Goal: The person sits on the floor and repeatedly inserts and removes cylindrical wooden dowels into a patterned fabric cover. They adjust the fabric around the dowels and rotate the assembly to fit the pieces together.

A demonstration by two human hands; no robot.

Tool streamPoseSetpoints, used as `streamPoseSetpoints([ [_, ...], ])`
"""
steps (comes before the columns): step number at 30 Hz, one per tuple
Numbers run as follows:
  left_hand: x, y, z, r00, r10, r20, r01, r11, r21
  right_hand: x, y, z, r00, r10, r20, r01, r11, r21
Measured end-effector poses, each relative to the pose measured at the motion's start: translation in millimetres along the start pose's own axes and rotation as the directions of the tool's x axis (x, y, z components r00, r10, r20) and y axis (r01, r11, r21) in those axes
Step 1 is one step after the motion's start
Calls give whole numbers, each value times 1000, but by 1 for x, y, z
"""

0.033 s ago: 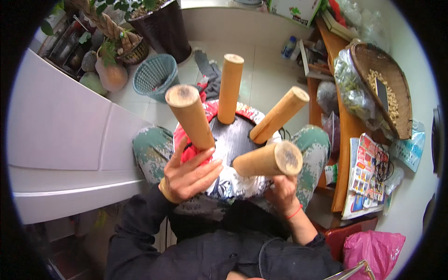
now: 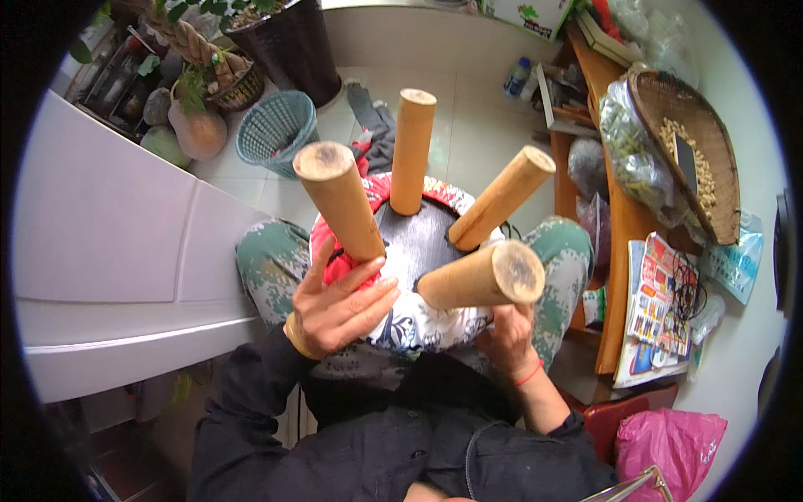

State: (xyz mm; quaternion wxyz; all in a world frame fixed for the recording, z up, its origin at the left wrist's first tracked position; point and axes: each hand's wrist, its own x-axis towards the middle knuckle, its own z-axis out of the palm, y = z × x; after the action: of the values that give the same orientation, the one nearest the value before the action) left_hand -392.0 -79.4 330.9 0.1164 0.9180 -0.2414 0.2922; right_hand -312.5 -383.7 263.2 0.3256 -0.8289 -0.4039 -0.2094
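An upturned round stool rests on my lap between my knees, its dark underside [image 2: 416, 243] facing up. Its wooden legs stick up: a far one [image 2: 411, 159], a left one [image 2: 341, 205], a right one [image 2: 502, 201] and a near one [image 2: 477, 278]. A red and white patterned fabric cover [image 2: 418, 325] wraps the seat's rim. My left hand [image 2: 343, 309] lies on the cover beside the left leg, fingers stretched out. Below the near leg, my right hand [image 2: 506, 335] is closed at the cover's edge. Its fingertips are partly hidden, so what they grip is unclear.
A blue-green plastic basket [image 2: 276, 134] and dark clothing [image 2: 376, 125] lie on the floor ahead. Potted plants and a large gourd [image 2: 198, 131] stand far left. On the right, a wooden shelf [image 2: 623, 276] bears newspapers [image 2: 661, 293] and a woven tray [image 2: 703, 109]. A white panel [image 2: 109, 217] borders the left.
The view has shifted slightly, so the stool and my knees appear a little higher. Both hands stay at the same places on the cover.
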Motion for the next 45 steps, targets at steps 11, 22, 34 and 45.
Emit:
streamPoseSetpoints([
  [11,13,10,2,999,-8,42,10,999,-37,11,14,-5,992,-27,124,6,987,161],
  [22,-21,-31,-24,570,-723,390,688,161,-708,-16,13,-47,882,347,319,-465,755,462],
  [34,-21,-31,24,696,-492,524,701,306,-644,0,16,-60,949,-146,281,156,988,-13],
  [45,27,-149,26,465,-802,374,600,-25,-800,104,123,99,620,639,455,-493,-135,860],
])
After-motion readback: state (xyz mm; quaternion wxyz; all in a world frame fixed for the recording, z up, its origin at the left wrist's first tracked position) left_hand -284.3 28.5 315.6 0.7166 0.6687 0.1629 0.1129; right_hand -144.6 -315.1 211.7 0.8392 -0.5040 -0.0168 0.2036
